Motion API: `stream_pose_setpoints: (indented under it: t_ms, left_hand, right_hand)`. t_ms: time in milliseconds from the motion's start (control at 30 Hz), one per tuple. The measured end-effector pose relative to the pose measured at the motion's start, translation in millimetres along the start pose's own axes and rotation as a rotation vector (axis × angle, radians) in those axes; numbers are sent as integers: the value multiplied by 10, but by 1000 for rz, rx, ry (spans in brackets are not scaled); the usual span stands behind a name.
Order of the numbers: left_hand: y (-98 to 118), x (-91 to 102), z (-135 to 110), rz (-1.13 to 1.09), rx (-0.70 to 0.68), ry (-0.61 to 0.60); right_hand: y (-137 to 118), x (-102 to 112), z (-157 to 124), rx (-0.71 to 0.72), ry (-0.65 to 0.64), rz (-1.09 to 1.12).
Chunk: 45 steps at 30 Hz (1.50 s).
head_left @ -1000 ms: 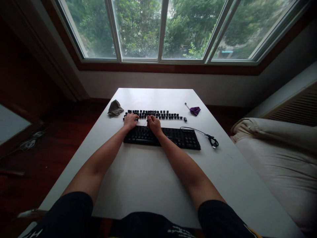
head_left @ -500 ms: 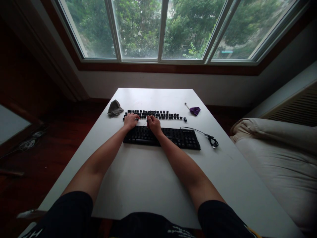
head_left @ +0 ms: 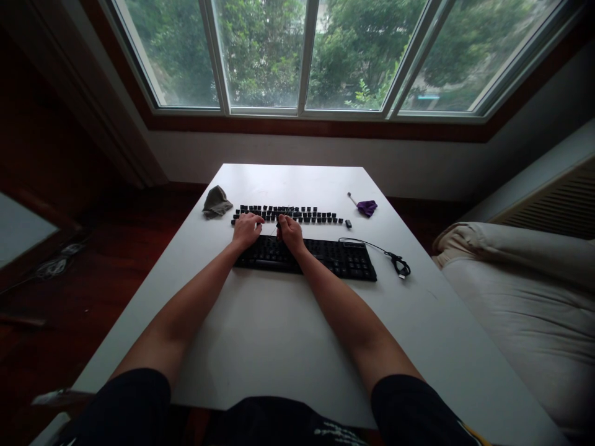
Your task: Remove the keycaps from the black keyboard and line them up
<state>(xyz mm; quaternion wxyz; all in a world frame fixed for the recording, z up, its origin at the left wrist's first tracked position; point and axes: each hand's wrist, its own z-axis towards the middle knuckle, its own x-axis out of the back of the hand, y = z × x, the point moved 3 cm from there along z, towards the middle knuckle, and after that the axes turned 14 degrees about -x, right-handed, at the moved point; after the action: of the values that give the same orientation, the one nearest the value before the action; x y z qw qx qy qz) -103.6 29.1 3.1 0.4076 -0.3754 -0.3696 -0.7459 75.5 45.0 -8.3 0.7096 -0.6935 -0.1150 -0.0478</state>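
A black keyboard lies crosswise on the white table, many of its keys bare in the upper left part. Just beyond it, loose black keycaps stand in rows. My left hand rests over the keyboard's upper left corner, its fingers stretched towards the nearest keycaps and a little apart; the fingertips are small and dark. My right hand is closed above the keyboard, left of its middle. Thin wires stick out from its fingers, like those of a wire keycap puller; its handle is mostly hidden by the hand.
A grey cloth lies at the table's left edge. At the right are a purple cloth, a small brush beside it, a small black piece and the bundled USB cable. A cushioned seat flanks the table.
My left hand has shifted slightly to the right, and its fingers have changed pose near the keycaps. My right hand stays closed at almost the same spot, the wires turned a little.
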Motion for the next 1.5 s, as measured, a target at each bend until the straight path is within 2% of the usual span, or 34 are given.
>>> stream_pose_setpoints:
  t_ms: [133, 300, 367, 467, 800, 1000, 1167, 1333, 1500]
  left_hand:
    - [182, 93, -148, -80, -109, -22]
    - [302, 146, -360, -213, -213, -171]
    - [316, 149, -413, -220, -241, -193]
    - [319, 143, -445, -196, -260, -180]
    - [265, 61, -454, -174, -242, -154]
    - [214, 49, -452, -206, -228, -115]
    - [265, 91, -448, -217, -248, -125]
    - [293, 111, -455, -217, -211, -159]
    - [319, 134, -467, -198, -254, -170]
  right_hand:
    - [8, 5, 17, 24, -31, -92]
    - [-30, 28, 40, 123, -170, -235]
    - [-38, 43, 44, 125, -216, -251]
    - [-51, 48, 32, 127, -267, -293]
    - [-266, -49, -168, 293, -449, -405]
    - [-270, -136, -261, 407, -336, -470]
    - [-181, -11, -402, 478, -337, -483]
    - [-105, 94, -436, 476, -282, -529]
    - [-72, 113, -450, 468, -213, -576]
